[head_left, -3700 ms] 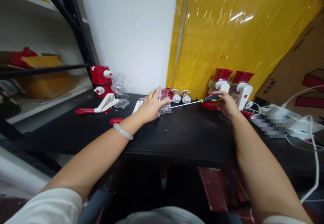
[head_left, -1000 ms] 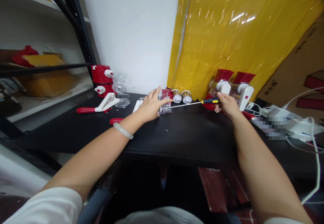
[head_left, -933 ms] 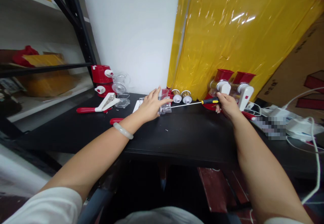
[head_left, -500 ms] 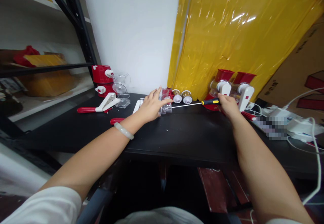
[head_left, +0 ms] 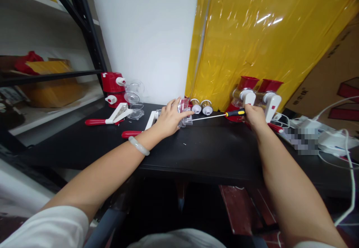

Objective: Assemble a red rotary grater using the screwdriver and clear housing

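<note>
My left hand [head_left: 168, 119] grips a clear plastic part [head_left: 185, 110] on the black table [head_left: 213, 147], fingers wrapped over its top. My right hand [head_left: 254, 116] is closed on the yellow-and-black handle of a screwdriver [head_left: 221, 115]. The thin shaft of the screwdriver lies nearly level and its tip meets the right side of the clear part. A white lever with a red handle [head_left: 140, 128] sticks out to the left below my left hand.
Two red-and-white hand-crank appliances [head_left: 258, 96] stand behind my right hand. Two gold-and-white drums [head_left: 202, 107] sit by the yellow film. A red appliance with clear parts [head_left: 120, 91] and a loose crank [head_left: 108, 119] lie at left. Cables and white adapters [head_left: 331, 139] crowd the right.
My left hand has shifted slightly right and closed more tightly over the clear part, which has moved with it. My right hand has edged right along the screwdriver handle.
</note>
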Available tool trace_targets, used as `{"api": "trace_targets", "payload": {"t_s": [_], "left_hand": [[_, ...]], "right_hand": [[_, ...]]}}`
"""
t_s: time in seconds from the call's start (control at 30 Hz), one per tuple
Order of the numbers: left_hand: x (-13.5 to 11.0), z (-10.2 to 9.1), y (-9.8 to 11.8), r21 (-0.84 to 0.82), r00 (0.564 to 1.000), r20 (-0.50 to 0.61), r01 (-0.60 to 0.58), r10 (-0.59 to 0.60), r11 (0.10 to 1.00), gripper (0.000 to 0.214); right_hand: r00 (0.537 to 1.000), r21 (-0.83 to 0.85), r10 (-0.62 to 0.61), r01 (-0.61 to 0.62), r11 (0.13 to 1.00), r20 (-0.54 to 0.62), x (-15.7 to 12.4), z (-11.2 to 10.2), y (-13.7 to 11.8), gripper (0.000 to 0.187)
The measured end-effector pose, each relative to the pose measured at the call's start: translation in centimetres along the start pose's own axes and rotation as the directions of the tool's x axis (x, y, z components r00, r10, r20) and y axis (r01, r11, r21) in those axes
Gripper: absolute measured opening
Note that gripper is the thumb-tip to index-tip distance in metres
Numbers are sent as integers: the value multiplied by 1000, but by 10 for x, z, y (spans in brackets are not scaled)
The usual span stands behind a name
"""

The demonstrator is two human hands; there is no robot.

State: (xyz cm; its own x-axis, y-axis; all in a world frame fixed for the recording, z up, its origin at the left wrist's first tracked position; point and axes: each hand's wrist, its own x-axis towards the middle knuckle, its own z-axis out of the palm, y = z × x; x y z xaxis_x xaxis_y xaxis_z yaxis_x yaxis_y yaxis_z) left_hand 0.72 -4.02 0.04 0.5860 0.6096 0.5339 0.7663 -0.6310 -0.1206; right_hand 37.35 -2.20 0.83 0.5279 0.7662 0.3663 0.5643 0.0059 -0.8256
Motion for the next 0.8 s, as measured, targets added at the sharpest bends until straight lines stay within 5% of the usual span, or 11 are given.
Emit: {"api": "trace_targets", "payload": {"t_s": [0.8], "left_hand": [[1,-3,9,27,997,-66,41,-39,999,77]], "right_hand": [[994,147,109,-104,984,-26,-9,-1,-14,19]]}}
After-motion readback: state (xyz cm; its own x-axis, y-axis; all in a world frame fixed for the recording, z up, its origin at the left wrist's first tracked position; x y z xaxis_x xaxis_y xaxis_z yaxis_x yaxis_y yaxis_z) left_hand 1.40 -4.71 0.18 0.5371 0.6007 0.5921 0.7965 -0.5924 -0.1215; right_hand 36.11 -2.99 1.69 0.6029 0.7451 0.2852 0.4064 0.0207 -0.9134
